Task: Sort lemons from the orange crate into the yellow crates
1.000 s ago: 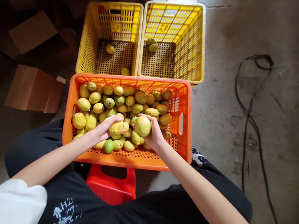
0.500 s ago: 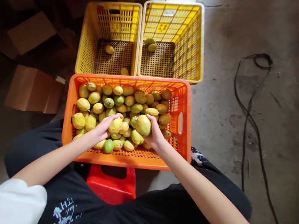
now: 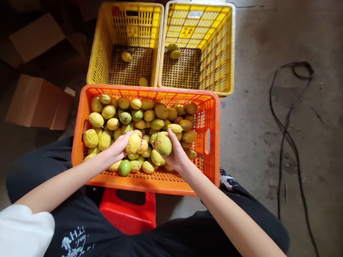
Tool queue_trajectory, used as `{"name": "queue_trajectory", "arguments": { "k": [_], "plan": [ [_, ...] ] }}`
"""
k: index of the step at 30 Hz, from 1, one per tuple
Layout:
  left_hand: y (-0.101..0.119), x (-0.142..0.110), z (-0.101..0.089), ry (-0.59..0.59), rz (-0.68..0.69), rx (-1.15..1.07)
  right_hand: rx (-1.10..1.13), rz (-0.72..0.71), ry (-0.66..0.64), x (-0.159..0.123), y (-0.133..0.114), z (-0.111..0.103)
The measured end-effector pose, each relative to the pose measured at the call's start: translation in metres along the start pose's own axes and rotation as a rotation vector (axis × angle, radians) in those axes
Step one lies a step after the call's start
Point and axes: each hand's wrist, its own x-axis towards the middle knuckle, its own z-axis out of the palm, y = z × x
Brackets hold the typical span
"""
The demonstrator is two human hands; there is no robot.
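My left hand (image 3: pixel 121 143) is closed around a bumpy yellow lemon (image 3: pixel 133 143), fingers partly hidden behind it. A larger, greener lemon (image 3: pixel 164 144) sits in my right hand (image 3: pixel 177 151), the thumb along its upper side and fingertips showing at its left. Both hands are above an orange crate (image 3: pixel 150 186), whose bottom is covered by many yellow and green lemons (image 3: pixel 104 140). One bright green fruit (image 3: pixel 125 167) lies near the crate's front wall.
Behind the orange crate stand a left yellow crate (image 3: pixel 102 45) and a right yellow crate (image 3: pixel 230 55), each with a couple of lemons. A red stool (image 3: pixel 128 216) is under the front edge. Cardboard boxes (image 3: pixel 40 102) lie left; a black cable (image 3: pixel 296 153) runs over the floor right.
The lemon in my right hand has turned, showing a greener side, and fingertips now appear at its left. My left hand keeps its lemon, turned slightly.
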Motion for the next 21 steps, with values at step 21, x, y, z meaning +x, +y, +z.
{"name": "queue_trajectory", "arguments": {
  "k": [21],
  "plan": [
    [-0.007, 0.017, -0.021, -0.244, 0.080, 0.040, 0.221, 0.144, 0.112, -0.006, -0.005, 0.007]
  ]
}}
